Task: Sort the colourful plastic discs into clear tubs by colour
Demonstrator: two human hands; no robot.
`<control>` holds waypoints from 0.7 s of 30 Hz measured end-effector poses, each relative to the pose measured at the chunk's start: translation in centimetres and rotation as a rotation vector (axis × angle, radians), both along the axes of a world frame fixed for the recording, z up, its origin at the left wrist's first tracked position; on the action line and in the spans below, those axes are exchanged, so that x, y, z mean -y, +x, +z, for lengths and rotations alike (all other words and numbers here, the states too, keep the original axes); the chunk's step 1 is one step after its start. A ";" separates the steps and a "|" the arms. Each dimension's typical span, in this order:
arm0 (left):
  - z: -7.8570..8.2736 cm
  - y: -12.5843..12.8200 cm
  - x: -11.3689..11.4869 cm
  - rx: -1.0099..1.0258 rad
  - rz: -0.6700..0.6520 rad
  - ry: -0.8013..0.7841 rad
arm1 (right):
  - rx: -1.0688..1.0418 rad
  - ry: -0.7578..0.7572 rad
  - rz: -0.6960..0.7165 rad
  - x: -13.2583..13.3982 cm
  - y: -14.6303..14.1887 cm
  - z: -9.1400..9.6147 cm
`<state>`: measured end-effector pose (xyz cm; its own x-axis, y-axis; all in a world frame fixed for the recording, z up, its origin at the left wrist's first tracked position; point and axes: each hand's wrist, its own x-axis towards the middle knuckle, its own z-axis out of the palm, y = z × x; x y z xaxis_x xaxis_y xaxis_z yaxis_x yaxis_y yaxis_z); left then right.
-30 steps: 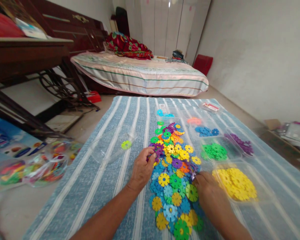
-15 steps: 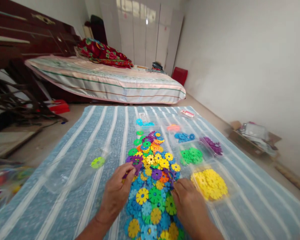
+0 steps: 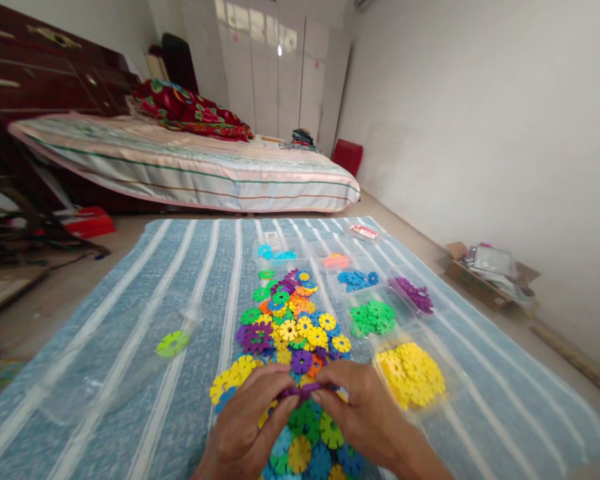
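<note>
Above a pile of notched plastic discs (image 3: 304, 328), my two hands are brought close together. My left hand (image 3: 250, 417) pinches a purple notched disc (image 3: 306, 389) from one side. Gripping the purple from the opposite side is my right hand (image 3: 363, 408). Whether this is one disc or two pushed together, I cannot tell, as the fingers hide much of it. Just beyond the left hand lies a purple lattice of joined discs (image 3: 257, 338). Yellow discs (image 3: 415, 375) fill a clear tub to the right of my right hand.
Clear tubs hold green discs (image 3: 373, 317), blue discs (image 3: 356, 280), purple discs (image 3: 414, 295) and orange discs (image 3: 337, 261). A lime disc (image 3: 173, 344) rests on a clear plastic bag (image 3: 105, 373) at left. Beyond the striped cloth (image 3: 195, 267) stands a bed (image 3: 195, 167).
My hands have come together over the pile, nearer to me, with purple pinched between them. Earlier they were apart on either side. The view has shifted slightly.
</note>
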<state>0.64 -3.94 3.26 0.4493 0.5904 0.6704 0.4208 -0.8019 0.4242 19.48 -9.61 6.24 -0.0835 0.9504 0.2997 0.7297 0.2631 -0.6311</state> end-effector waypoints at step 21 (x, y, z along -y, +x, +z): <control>-5.5 -3.0 -4.2 -0.303 0.427 -0.048 | 0.345 0.253 -0.146 -2.5 2.4 -0.4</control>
<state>-2.39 0.22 -2.25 0.3312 0.7904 0.5153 0.8153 -0.5146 0.2654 21.83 -7.13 5.80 -0.0895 0.8599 0.5026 0.9271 0.2563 -0.2734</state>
